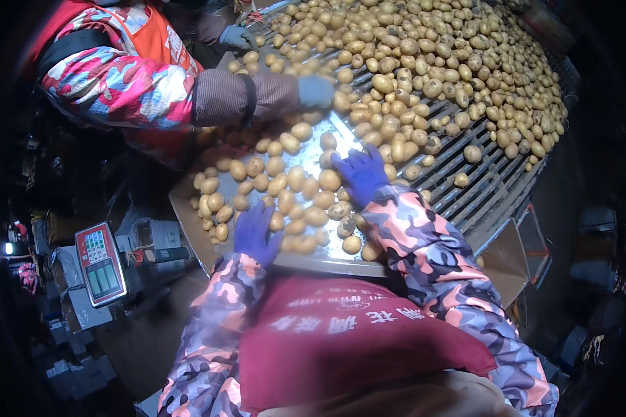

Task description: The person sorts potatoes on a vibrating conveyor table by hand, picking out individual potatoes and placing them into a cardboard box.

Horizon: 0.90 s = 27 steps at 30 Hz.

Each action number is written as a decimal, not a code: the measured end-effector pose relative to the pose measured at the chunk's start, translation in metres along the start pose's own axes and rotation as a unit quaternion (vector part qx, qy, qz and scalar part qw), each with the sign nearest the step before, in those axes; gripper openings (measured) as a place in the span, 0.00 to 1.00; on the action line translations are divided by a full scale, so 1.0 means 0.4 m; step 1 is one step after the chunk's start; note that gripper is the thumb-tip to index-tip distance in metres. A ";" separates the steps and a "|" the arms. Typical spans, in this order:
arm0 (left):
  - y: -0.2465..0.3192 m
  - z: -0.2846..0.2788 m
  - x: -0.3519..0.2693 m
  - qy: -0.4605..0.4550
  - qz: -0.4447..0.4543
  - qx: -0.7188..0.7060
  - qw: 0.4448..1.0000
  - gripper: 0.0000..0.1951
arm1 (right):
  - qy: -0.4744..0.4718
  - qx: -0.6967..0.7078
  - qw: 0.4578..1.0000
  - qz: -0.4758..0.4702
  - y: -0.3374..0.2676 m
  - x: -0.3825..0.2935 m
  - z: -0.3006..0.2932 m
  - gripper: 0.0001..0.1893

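Observation:
Many potatoes (pixel 329 180) lie loose on a shiny metal tray (pixel 344 130) in front of me. My left hand (pixel 256 234), in a purple glove, rests at the tray's near left part with its fingers apart, beside several potatoes. Further up and to the right, my right hand (pixel 361 174), gloved the same, reaches over potatoes where the tray meets a slatted metal rack (pixel 469 172); its fingers are spread and touch or nearly touch a potato. A large heap of potatoes (pixel 422 47) covers much of the rack. Some potatoes near my hands are blurred.
A co-worker's gloved hand (pixel 315 92) reaches across from the left over the tray's far edge; another gloved hand (pixel 238 37) is behind it. A red-framed electronic scale (pixel 101 263) stands at left. Cardboard boxes are at the left (pixel 188 219) and right (pixel 501 258).

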<state>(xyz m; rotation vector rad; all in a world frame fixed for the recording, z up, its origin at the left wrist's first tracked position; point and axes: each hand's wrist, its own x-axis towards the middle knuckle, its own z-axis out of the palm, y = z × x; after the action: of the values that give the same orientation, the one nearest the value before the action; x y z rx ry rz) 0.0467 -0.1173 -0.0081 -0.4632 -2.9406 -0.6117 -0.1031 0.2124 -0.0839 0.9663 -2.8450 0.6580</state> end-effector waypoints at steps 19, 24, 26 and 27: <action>-0.002 -0.008 -0.002 0.003 0.012 -0.005 1.000 0.35 | 0.118 0.760 0.541 0.341 -0.142 -0.371 -0.329 0.26; -0.007 -0.010 -0.010 -0.015 0.025 0.002 1.000 0.32 | 0.260 0.755 0.490 0.351 -0.071 -0.520 -0.378 0.21; -0.007 -0.007 -0.011 -0.020 0.030 0.000 0.999 0.31 | 0.278 0.722 0.501 0.388 -0.038 -0.554 -0.349 0.22; -0.005 -0.011 -0.009 -0.021 0.036 -0.006 0.999 0.30 | 0.285 0.694 0.509 0.423 -0.026 -0.574 -0.336 0.24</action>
<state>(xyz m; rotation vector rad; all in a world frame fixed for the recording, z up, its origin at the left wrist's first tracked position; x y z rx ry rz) 0.0497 -0.1217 -0.0054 -0.5881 -2.9454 -0.6179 0.0772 0.3910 -0.0028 -0.8612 -1.4255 2.7306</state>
